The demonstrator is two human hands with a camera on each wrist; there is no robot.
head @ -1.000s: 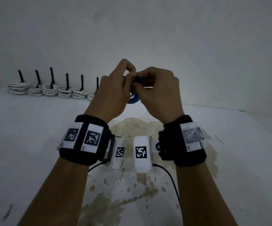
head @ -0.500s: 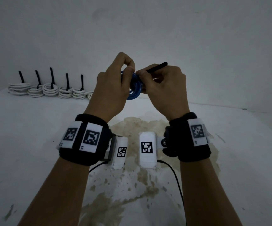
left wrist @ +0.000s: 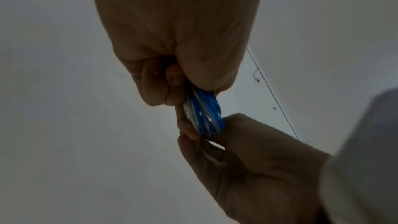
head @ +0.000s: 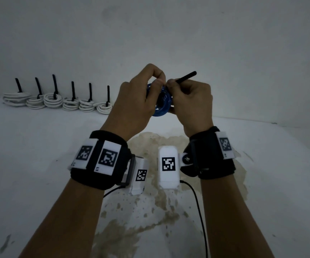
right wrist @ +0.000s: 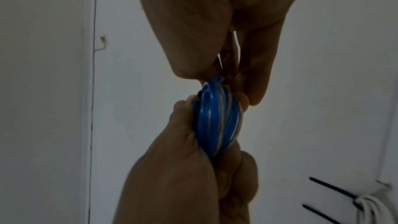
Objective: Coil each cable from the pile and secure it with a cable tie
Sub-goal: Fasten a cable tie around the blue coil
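A: Where is the cable?

B: A blue coil point(head: 162, 101) is held up above the counter point(head: 39, 146), between both hands. The left hand point(head: 133, 101) grips it closed, likely so the loops stay bunched.

A: And the right?

B: The right hand point(head: 189, 103), knuckles up, pinches a black tie point(head: 185, 77), its tail pointing up and right.

A: Finished ones?

B: 6 white coils point(head: 57, 101) sit far left.

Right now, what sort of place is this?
Probably a bare workroom set up for recording: a stained white table against a plain wall, and a row of tied white cable coils.
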